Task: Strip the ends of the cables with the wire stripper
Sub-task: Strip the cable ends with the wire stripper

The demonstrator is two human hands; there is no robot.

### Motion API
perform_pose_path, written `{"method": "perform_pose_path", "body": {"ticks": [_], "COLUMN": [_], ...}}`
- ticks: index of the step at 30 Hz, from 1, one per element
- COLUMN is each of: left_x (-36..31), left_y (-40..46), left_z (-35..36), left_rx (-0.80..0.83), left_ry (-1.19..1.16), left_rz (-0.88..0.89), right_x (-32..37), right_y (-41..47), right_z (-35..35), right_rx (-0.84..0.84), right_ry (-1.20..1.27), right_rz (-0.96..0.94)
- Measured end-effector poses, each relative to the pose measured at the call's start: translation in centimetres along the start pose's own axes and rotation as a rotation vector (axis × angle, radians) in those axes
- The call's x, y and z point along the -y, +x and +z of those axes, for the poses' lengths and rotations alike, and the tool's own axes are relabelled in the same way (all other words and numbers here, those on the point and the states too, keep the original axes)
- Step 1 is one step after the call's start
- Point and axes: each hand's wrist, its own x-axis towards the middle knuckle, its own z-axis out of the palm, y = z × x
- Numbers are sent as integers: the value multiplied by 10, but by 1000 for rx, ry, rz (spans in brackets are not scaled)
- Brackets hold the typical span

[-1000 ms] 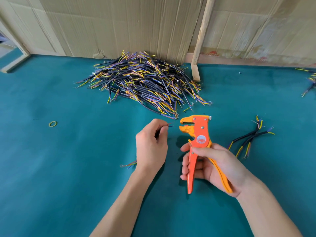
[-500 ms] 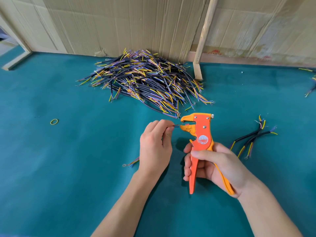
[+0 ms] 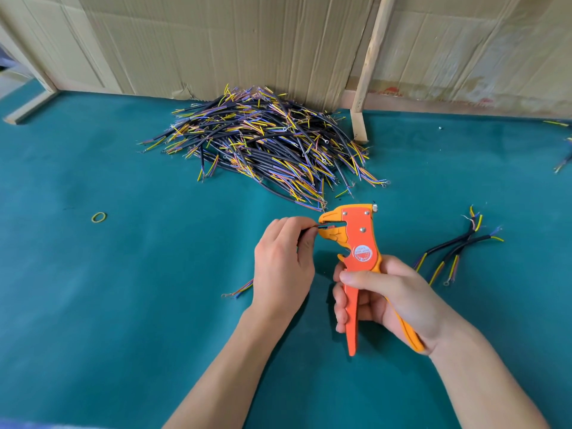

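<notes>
The left hand (image 3: pixel 283 261) pinches a thin wire end (image 3: pixel 322 226) between thumb and fingertips, feeding it into the open mouth of the orange wire stripper (image 3: pixel 359 243). The right hand (image 3: pixel 387 298) wraps the handles, which stand spread and unsqueezed. Risks: the left fingers sit just beside the jaws and could be nipped on closing; how deep the wire sits cannot be told, so conductor strands may be cut or insulation missed. The cable pile (image 3: pixel 263 144) lies well apart on the surface (image 3: pixel 123 305).
</notes>
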Motion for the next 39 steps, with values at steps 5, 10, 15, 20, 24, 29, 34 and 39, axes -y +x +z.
{"method": "perform_pose_path", "body": {"ticks": [5,10,15,20,24,29,34,39], "left_x": [-1,0,0,0,0,1,2,1], "left_y": [0,0,0,-1,-1,-1,-1,-1], "left_z": [0,0,0,0,1,2,2,2], "left_rx": [-5,2,3,2,0,-9,-11,-4], "left_ry": [2,5,11,22,29,37,39,35], "left_rz": [11,7,8,18,23,29,26,15], "right_x": [0,0,0,0,0,-1,-1,-3], "right_y": [0,0,0,0,0,0,0,0], "right_z": [0,0,1,1,1,1,1,3], "right_rx": [-11,-26,-18,-30,-32,-26,-30,-38], "right_ry": [-1,6,3,1,1,-5,-14,-12], "right_rz": [-11,-13,-15,-12,-19,-25,-33,-43]}}
